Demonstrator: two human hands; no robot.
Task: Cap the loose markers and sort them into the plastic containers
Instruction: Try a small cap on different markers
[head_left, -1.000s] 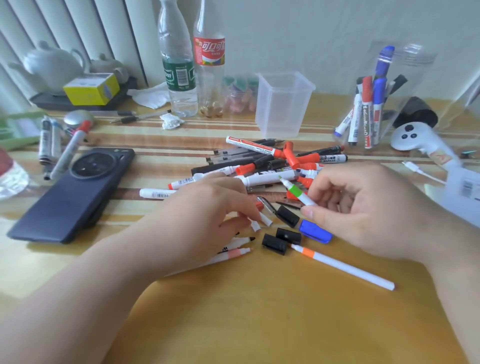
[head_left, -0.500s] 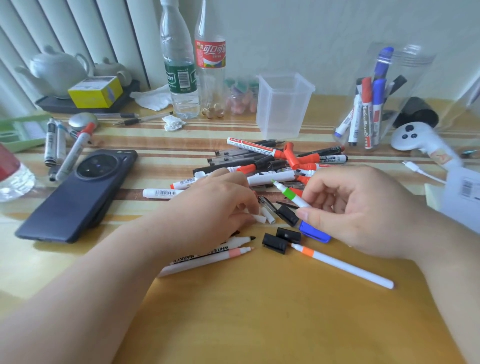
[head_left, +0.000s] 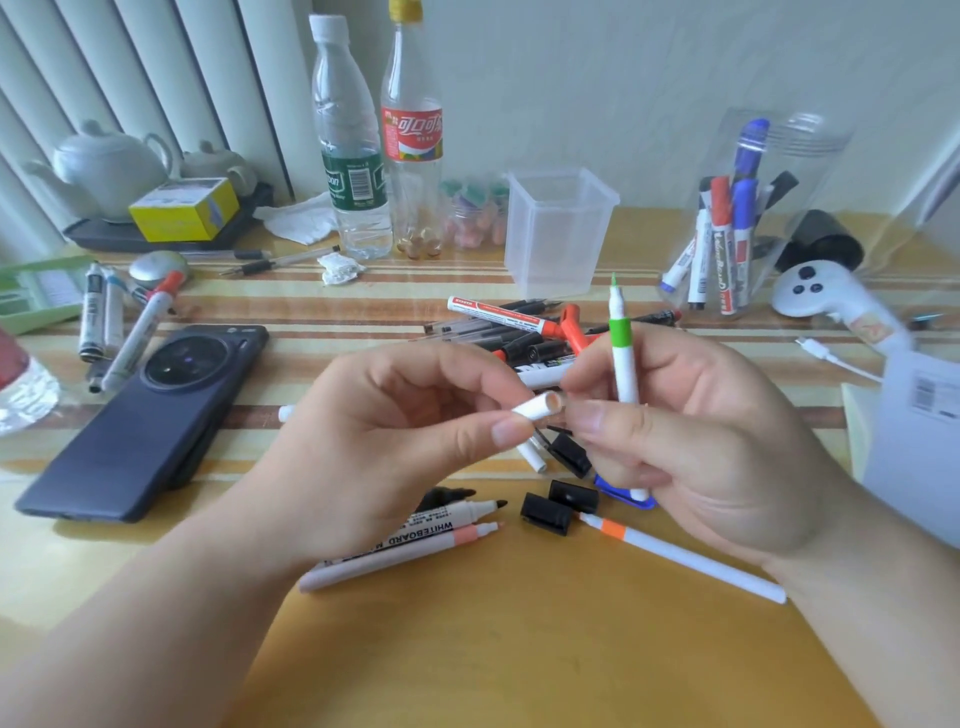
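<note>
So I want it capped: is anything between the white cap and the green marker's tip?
Nothing visible. The left hand pinches the white cap left of the green marker, which the right hand holds upright, its bare tip pointing up.

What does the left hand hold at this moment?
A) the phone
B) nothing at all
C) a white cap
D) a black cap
C: the left hand pinches a white cap between thumb and fingertips. The cap's open end is turned toward the right hand, which holds the green marker tip up.
</note>
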